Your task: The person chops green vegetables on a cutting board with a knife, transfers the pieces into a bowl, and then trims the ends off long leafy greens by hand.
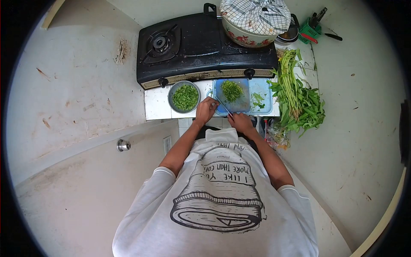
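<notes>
My right hand (242,124) is closed round the handle of a knife (224,106), low at the front edge of a blue chopping board (245,105). The blade slants up and left across the board. Close to the blade's tip, my left hand (206,109) has its fingers pinched together; what they hold, if anything, is too small to make out. A heap of chopped greens (231,91) lies on the board beyond the blade. Left of my left hand stands a grey bowl (170,102) full of finely cut greens (186,97).
The board rests on a light-blue tray (268,97) with green scraps (257,100). Long-stemmed leafy greens (295,94) lie at the right. Behind are a black gas stove (192,47), a cloth-covered pot (250,39) and a green basket (310,31) of utensils. Walls stand on both sides.
</notes>
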The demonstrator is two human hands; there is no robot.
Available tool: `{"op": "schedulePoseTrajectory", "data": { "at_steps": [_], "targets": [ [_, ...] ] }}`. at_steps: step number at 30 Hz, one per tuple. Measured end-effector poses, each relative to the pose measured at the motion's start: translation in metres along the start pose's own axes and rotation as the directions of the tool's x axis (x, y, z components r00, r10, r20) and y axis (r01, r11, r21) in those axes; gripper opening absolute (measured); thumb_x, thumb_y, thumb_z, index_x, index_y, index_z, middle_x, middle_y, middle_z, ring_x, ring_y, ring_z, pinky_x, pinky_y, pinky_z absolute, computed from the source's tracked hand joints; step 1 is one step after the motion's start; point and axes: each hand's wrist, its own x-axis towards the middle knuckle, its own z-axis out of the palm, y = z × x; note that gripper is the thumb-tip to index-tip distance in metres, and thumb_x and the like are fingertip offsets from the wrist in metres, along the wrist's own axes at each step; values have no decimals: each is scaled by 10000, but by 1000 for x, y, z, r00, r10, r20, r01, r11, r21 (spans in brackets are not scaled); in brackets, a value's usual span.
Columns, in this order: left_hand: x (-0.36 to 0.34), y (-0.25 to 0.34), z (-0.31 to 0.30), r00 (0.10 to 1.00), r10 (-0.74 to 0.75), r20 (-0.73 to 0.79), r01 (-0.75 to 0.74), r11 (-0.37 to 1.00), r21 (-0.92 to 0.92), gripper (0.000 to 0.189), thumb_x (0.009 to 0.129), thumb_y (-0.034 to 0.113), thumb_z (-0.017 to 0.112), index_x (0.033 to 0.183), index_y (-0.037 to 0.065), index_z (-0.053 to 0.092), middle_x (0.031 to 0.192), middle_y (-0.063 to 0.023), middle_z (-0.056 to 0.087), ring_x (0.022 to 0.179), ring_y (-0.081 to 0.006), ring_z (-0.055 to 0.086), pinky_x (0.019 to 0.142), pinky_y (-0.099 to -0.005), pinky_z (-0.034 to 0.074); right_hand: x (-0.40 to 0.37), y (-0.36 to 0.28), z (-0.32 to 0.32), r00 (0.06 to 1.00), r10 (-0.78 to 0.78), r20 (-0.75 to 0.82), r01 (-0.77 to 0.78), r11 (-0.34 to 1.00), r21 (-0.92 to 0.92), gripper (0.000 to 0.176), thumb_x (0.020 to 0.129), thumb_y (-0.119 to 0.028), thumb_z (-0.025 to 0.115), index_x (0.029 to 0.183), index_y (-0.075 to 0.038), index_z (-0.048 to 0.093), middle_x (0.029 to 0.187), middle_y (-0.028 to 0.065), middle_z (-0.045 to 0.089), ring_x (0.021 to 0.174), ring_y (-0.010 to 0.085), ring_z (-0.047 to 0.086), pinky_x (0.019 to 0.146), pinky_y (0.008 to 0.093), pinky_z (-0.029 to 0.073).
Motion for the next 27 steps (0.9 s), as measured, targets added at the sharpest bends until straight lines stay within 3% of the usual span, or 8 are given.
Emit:
{"op": "schedulePoseTrajectory", "data": {
  "at_steps": [6, 10, 19, 22, 27],
  "targets": [
    [4, 8, 6, 988, -121, -97, 116, 992, -59, 79, 828, 67, 759, 906, 57, 761, 945, -119, 714, 716, -250, 693, 706, -393, 554, -2, 9, 5, 998, -30, -54, 32, 999, 38, 500, 1004, -460, 537, 879, -13, 723, 740, 265, 693, 724, 467, 702, 722, 569, 571],
    [3, 2, 5, 996, -81, -43, 80, 997, -24, 79, 831, 72, 752, 909, 60, 759, 940, -121, 712, 740, -258, 701, 712, -392, 553, -2, 6, -1, 999, 9, -36, -7, 999, 53, 476, 995, -434, 537, 891, -18, 741, 784, 278, 699, 776, 461, 713, 778, 557, 577],
    [-4, 1, 7, 998, 14, -57, -8, 995, 99, 88, 868, 123, 724, 923, 64, 761, 916, -105, 702, 737, -288, 686, 709, -410, 547, -1, -5, -8, 999, -30, 14, 30, 999, 29, 447, 977, -420, 545, 913, -28, 750, 795, 269, 707, 776, 458, 715, 777, 557, 578],
    [-4, 2, 6, 999, 17, -50, -11, 994, 107, 89, 868, 120, 726, 927, 63, 761, 911, -102, 699, 734, -292, 681, 708, -412, 545, 0, -5, -2, 998, -50, -46, 52, 998, 31, 475, 977, -431, 567, 841, -7, 732, 761, 280, 692, 728, 465, 706, 745, 555, 581],
    [-5, 1, 4, 999, 15, -34, -11, 993, 116, 79, 872, 95, 715, 928, 65, 763, 915, -98, 705, 759, -306, 689, 718, -419, 550, 11, -4, 7, 997, -61, -54, 62, 998, 1, 477, 982, -437, 558, 861, -11, 734, 773, 265, 701, 737, 463, 707, 732, 554, 580]
  ]
}}
